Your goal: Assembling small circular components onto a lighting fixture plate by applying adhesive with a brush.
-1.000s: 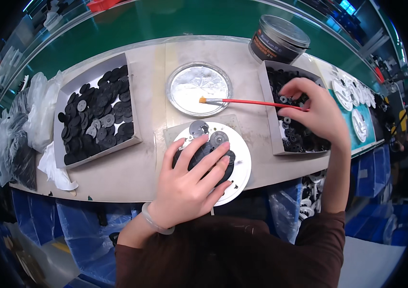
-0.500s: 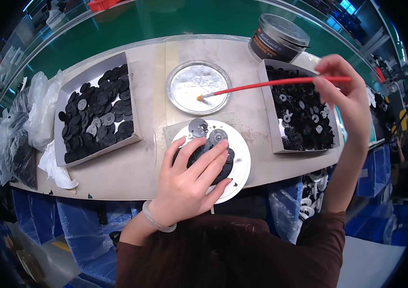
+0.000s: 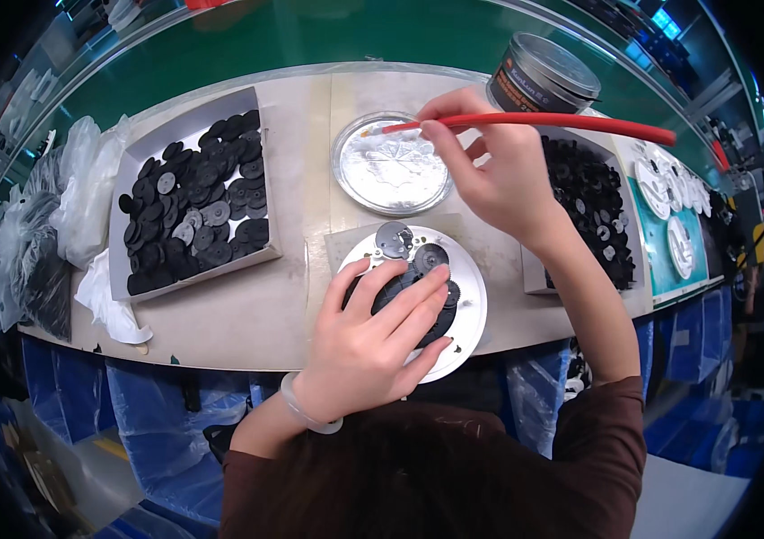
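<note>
My left hand (image 3: pixel 371 334) lies over a round white plate (image 3: pixel 471 310), its fingers stretched across dark gears (image 3: pixel 431 260) set on that plate. The palm hides part of the gears. Beyond the plate is a shallow round metal lid (image 3: pixel 393 171) with a shiny, smeared inside. My right hand (image 3: pixel 503 175) pinches a thin red-handled brush (image 3: pixel 570 124) between thumb and fingers. The brush tip reaches over the lid's far side; whether it touches the surface I cannot tell.
A white box (image 3: pixel 270 242) of black discs stands left; another box (image 3: pixel 638 278) of small black parts lies right, partly behind my arm. A metal tin (image 3: pixel 539 76) stands at the back right. Plastic bags (image 3: pixel 86 193) lie far left, white parts (image 3: pixel 680 247) far right.
My right hand has moved left and forward with the brush, from over the right box to the lid. My left hand stays on the gears. The whole view has shifted slightly.
</note>
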Motion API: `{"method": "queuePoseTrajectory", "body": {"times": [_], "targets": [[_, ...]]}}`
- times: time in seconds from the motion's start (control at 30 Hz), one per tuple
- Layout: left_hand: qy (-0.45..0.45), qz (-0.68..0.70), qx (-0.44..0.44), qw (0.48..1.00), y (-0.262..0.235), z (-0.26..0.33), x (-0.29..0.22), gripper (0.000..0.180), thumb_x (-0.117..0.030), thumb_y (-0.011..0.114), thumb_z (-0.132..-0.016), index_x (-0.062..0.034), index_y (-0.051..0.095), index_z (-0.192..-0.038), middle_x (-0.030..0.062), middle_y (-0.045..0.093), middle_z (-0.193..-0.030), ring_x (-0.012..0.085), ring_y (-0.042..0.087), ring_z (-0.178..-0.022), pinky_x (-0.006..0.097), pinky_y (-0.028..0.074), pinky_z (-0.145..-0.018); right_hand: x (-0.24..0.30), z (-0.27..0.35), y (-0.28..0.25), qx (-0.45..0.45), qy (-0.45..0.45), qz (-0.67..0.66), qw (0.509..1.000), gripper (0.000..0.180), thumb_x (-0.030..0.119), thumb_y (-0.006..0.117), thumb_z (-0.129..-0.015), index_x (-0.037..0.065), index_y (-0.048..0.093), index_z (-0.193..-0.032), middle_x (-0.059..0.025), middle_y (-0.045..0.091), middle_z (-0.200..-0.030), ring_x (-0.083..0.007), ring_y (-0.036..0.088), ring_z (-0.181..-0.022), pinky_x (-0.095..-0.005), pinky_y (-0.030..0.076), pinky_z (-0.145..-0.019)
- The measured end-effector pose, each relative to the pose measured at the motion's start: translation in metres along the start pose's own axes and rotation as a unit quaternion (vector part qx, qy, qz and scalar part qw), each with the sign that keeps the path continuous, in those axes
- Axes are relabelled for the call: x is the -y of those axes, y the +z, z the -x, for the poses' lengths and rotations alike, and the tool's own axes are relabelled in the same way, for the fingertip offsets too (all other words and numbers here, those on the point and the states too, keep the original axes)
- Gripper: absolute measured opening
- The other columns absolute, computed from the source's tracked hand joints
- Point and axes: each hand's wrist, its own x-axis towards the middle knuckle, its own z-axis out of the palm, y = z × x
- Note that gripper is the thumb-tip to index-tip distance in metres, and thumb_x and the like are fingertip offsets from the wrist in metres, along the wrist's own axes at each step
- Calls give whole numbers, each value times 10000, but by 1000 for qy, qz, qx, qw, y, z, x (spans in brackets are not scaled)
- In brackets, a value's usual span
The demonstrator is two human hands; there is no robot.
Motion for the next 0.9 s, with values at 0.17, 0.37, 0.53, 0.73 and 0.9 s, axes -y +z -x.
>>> {"method": "queuePoseTrajectory", "body": {"times": [0.17, 0.37, 0.53, 0.73, 0.9], "targets": [[2, 0, -4, 1000, 0, 0, 0, 339, -204, 703, -621, -64, 626, -920, 12, 600, -1101, 256, 493, -962, 399, 360, -884, -10, 3, 8, 35, -9, 20, 999, 83, 46, 574, -815, 10, 586, -889, -48, 632, -789, -109, 611, -661, -202, 469, -504], [-2, 2, -2, 1000, -1, 1, 0, 341, -201, 703, -621, -63, 626, -923, 10, 597, -1106, 254, 492, -956, 405, 364, -885, -8, 9, -8, 10, 38, -7, 999, 94, 73, 547, -846, 5, 588, -896, -43, 625, -789, -96, 606, -676, -192, 458, -508], [0, 3, -3, 1000, 0, 1, 0, 344, -202, 705, -622, -64, 626, -928, 10, 597, -1107, 253, 491, -957, 403, 362, -888, -18, 16, -30, -102, 242, -259, 930, 219, 223, 466, -913, 25, 544, -964, -85, 620, -810, -117, 595, -694, -189, 453, -507], [8, -1, -4, 1000, 1, 0, 1, 352, -200, 709, -619, -59, 627, -931, 15, 599, -1103, 256, 492, -970, 398, 359, -890, -22, 40, -54, -148, 434, -379, 804, 203, 248, 482, -906, 61, 549, -946, -34, 609, -788, -92, 567, -673, -175, 390, -480], [10, -7, -9, 1000, 2, 2, 2, 313, -246, 673, -680, -68, 628, -933, 11, 579, -1120, 236, 494, -979, 400, 350, -901, 4, 72, -76, -153, 316, -366, 862, 166, 176, 446, -914, 19, 482, -953, -74, 545, -729, -108, 534, -614, -184, 389, -429]]}}
